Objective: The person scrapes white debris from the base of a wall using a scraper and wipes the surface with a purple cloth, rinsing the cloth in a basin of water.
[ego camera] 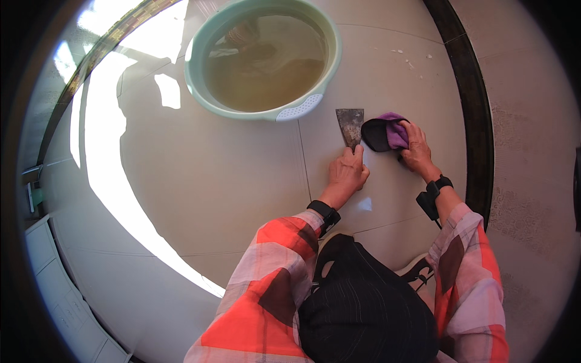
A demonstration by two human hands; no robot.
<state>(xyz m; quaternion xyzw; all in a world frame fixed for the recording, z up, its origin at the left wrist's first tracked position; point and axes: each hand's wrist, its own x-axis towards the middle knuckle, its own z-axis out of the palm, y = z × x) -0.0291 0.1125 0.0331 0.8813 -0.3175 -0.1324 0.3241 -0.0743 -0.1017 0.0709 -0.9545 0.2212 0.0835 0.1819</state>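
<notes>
My left hand grips the handle end of a putty knife, its worn, stained metal blade pointing away from me over the floor. To the right of the blade, my right hand holds a folded purple cloth with a dark, rounded face turned toward the blade. The two lie very close; whether they touch I cannot tell. My right fingers curl over the cloth's right side. Most of the knife's handle is hidden in my left fist.
A pale green plastic basin of murky water stands ahead, left of the knife. Small white flakes lie on the tiled floor. A dark border strip runs along the right. White drawer fronts stand at the lower left.
</notes>
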